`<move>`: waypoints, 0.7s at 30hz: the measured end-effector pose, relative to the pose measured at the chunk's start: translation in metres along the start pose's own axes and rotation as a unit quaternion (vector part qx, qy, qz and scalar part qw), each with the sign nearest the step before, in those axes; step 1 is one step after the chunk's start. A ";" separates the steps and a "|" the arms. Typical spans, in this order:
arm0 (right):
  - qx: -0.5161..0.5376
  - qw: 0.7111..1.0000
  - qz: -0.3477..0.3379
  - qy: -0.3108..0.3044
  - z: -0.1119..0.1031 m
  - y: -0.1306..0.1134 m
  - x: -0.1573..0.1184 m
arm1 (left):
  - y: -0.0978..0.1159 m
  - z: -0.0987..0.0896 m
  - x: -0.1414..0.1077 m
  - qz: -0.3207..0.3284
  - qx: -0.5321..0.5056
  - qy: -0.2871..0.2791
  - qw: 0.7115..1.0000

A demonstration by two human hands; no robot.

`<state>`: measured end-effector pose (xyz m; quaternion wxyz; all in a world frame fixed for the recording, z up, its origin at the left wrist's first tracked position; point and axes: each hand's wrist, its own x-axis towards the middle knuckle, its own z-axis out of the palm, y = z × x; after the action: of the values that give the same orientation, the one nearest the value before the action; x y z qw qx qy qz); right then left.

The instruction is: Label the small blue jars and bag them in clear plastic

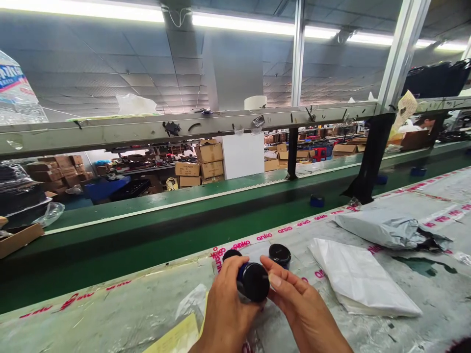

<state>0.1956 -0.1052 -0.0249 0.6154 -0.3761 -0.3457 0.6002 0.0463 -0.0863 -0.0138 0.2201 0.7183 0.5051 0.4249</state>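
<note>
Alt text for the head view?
A person's left hand grips a black-topped container, the right hand at its edge, over a worktable. Two more black-topped items stand behind; folded white plastic lies to the right, and a green conveyor belt runs beyond.

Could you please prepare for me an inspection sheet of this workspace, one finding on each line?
Surface: worktable with pale covering and pink-lettered tape.
Job's things: black-topped container, held; two similar ones behind it.
Clutter: folded white sheets, crumpled grey-white bag, yellow paper.
Hands: left hand grips the container; right hand close beside it, contact unclear.
Cables: thin wire looping by the ceiling lights.
Surroundings: green belt carrying dark blue items; cardboard boxes beyond.
</note>
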 end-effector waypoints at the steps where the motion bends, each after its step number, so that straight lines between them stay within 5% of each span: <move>1: -0.008 1.000 0.001 0.000 0.000 0.003 0.000 | -0.001 0.001 -0.001 0.000 0.022 0.000 1.000; 21: -0.113 0.994 0.004 -0.006 0.003 0.012 0.006 | -0.010 0.003 -0.004 0.056 0.103 0.005 0.993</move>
<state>0.1872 -0.0995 -0.0340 0.5649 -0.4411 -0.4130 0.5619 0.0426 -0.0854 -0.0240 0.1182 0.7623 0.5060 0.3859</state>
